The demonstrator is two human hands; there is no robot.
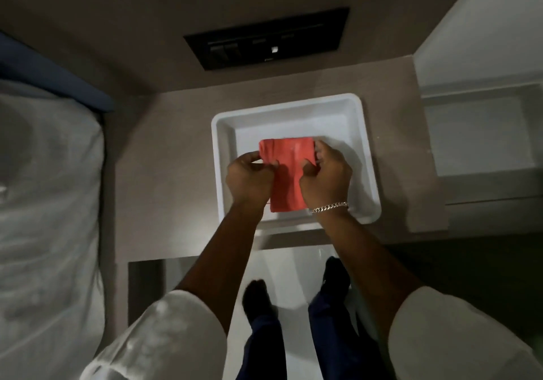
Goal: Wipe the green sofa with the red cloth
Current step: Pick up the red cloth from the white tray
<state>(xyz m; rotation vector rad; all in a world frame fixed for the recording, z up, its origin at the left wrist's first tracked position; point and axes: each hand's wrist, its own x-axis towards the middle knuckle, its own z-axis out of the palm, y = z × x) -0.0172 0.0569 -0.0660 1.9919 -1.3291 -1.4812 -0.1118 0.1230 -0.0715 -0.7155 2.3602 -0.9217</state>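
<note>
A folded red cloth (287, 171) is held over a white tray (363, 156) on a beige side table. My left hand (249, 178) pinches the cloth's left edge and my right hand (326, 181), with a silver bracelet on its wrist, grips the right edge. The cloth hangs down between the two hands. No green sofa shows in this view.
A bed with white sheets (50, 203) lies at the left, close to the table. A black switch panel (269, 38) sits on the wall behind the tray. A white cabinet or shelf (482, 132) stands at the right. My feet (258, 300) stand on a pale floor below.
</note>
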